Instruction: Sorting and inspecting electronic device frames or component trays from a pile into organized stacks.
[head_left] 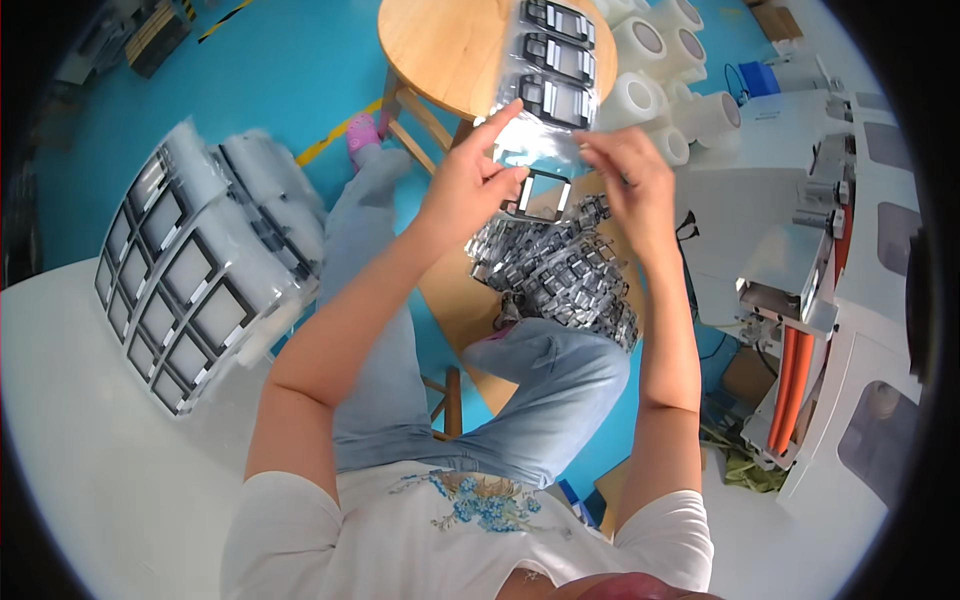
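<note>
A clear plastic film strip with several black rectangular frame pieces hangs from the wooden stool's edge toward my lap. My left hand grips its left side, index finger stretched along the film and thumb by the lowest black frame piece. At the opposite edge, my right hand has thumb and fingertips pinched together against the film. Below both hands lies a large heap of film strips with black frame pieces, on a brown board or cardboard surface.
The round wooden stool stands ahead. Several rolls of clear film are piled to its right. A stack of film sheets with black frames rests on the white table at left. White machinery with orange tubes is at right.
</note>
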